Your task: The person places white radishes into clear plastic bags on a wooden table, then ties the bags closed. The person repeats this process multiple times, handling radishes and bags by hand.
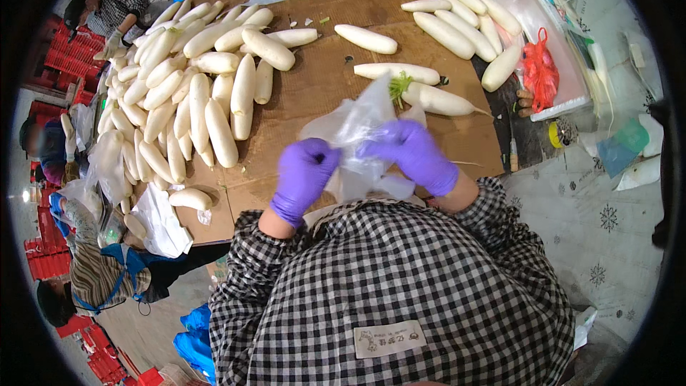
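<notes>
In front of my checked smock, a clear plastic bag is bunched between my two purple-gloved hands. My left hand pinches the bag's left edge with curled fingers. On the other side, my right hand grips the plastic; its fingertips are blurred. Just beyond the bag lies a white radish with a short green leaf stub and a thin root tail. Another radish rests behind it, and a third sits farther back. The bag partly covers the cardboard beneath.
A large radish pile fills the left side. Several more radishes lie at back right, beside a white foam box and a red plastic bag. A yellow tape roll lies at right. Co-workers are along the left.
</notes>
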Tool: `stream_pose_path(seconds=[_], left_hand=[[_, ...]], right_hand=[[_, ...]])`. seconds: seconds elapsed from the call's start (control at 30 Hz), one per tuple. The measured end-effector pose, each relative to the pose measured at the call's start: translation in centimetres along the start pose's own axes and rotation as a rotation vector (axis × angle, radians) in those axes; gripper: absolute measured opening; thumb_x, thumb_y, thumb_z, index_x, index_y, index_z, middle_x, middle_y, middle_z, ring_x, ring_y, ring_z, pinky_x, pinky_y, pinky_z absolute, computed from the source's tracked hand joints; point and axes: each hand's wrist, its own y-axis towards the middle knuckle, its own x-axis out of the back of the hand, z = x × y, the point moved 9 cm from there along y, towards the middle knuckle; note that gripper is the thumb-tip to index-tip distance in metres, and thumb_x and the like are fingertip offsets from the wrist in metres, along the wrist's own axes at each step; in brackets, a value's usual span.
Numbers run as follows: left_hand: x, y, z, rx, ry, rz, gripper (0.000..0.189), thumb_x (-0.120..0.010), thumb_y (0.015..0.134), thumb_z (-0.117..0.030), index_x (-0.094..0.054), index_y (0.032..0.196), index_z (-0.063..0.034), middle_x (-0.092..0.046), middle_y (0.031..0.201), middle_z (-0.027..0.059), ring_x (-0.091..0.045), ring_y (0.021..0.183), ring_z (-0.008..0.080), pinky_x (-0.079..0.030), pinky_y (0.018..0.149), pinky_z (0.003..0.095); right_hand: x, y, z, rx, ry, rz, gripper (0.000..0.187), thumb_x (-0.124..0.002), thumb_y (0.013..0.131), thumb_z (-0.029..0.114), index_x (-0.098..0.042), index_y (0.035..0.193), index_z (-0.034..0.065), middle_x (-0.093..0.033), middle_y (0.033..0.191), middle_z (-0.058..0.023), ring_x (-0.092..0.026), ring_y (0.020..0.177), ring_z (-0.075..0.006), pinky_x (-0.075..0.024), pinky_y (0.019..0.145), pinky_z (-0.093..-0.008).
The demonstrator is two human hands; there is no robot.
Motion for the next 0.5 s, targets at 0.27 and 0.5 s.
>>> stream_pose_path(seconds=[0.27,0.5], left_hand=[[2.7,-2.0,13.9,0.619,0.02,0.095,0.036,-0.07,0.082,-0.033,-0.07,0.097,0.0001,-0.07,0.094,0.0184,-0.068,0.083,0.0262,-0.052,0.071,0.0366],[0.0,4.4,-6.6,-0.154,0.14,-0.006,0.067,-0.067,0.082,-0.029,-0.036,0.136,-0.004,-0.038,0.137,0.0196,-0.038,0.128,0.0324,-0.022,0.114,0.0461]], right_hand=[[16.6,-2.9,8.7,0.308,0.683,-0.421,0.01,-0.054,0.095,0.011,-0.052,0.085,0.011,-0.053,0.069,0.0015,-0.053,0.064,-0.0074,-0.0428,0.058,-0.0199],[3.7,-2.5,14.6,0.283,-0.465,0.223,0.02,-0.075,0.078,0.019,-0.066,0.089,0.005,-0.057,0.075,-0.0026,-0.053,0.066,-0.0136,-0.0436,0.062,-0.0241]])
